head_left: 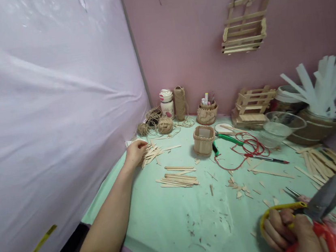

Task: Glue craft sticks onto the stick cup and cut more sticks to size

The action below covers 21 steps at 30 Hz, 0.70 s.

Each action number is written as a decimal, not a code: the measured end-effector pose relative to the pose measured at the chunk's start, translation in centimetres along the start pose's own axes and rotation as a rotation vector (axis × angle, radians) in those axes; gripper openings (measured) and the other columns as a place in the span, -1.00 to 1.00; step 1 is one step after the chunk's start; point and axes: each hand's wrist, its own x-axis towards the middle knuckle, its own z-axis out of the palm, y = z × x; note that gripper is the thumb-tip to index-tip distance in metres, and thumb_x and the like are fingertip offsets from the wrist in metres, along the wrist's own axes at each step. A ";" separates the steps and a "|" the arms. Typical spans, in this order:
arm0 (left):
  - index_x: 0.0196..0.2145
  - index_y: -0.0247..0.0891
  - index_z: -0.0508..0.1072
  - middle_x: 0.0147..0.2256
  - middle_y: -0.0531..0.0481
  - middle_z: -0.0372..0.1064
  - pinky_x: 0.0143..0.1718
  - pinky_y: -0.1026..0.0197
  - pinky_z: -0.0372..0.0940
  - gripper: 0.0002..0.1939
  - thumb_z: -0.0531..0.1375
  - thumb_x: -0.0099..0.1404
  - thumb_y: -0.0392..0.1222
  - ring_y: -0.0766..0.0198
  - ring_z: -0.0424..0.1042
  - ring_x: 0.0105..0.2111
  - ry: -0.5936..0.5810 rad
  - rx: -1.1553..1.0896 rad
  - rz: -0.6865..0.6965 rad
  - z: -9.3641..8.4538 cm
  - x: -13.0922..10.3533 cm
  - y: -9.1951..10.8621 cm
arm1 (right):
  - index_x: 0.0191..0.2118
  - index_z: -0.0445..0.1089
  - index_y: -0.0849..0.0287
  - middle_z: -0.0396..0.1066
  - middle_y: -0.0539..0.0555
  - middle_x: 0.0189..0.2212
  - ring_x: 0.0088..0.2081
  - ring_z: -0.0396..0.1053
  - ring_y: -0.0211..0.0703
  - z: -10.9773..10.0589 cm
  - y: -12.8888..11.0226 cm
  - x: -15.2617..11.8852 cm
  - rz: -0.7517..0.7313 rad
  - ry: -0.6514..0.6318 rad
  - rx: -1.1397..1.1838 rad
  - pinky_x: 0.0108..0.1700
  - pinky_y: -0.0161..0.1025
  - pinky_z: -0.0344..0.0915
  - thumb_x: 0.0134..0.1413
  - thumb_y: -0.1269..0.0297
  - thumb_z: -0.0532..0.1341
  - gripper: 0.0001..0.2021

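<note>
**Pink wall backs a green table: scissors right, sticks left**

Pale sheeting drapes the left side of a craft corner, where a person's left hand reaches out to a loose pile of sticks near the table's far left edge. Its fingers are curled at the pile; whether they grip any stick cannot be told. At lower right, the right hand is closed around the scissors, with yellow and red handles, blades parted and pointing away to the right.

Between the hands, more sticks lie in a flat group, with wood chips scattered to their right. Behind them stands a small basket, near a tangle of red cord and a pen. Twine balls, a white bottle and a spool line the back. At far right, a bundle of long sticks lies behind the scissors. A wooden rack hangs above.
</note>
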 end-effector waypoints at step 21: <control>-0.30 -0.20 0.51 -0.28 -0.06 0.42 -0.16 0.18 0.25 -0.83 0.15 0.21 -0.14 0.18 0.38 -0.24 -0.643 0.084 0.559 2.9 -6.2 8.3 | -0.62 0.08 0.12 -0.15 -0.20 -0.70 -0.71 -0.25 -0.43 0.3 0.3 0.1 -0.079 -0.127 -0.050 -0.73 -0.46 -0.15 0.05 -0.03 0.21 -0.56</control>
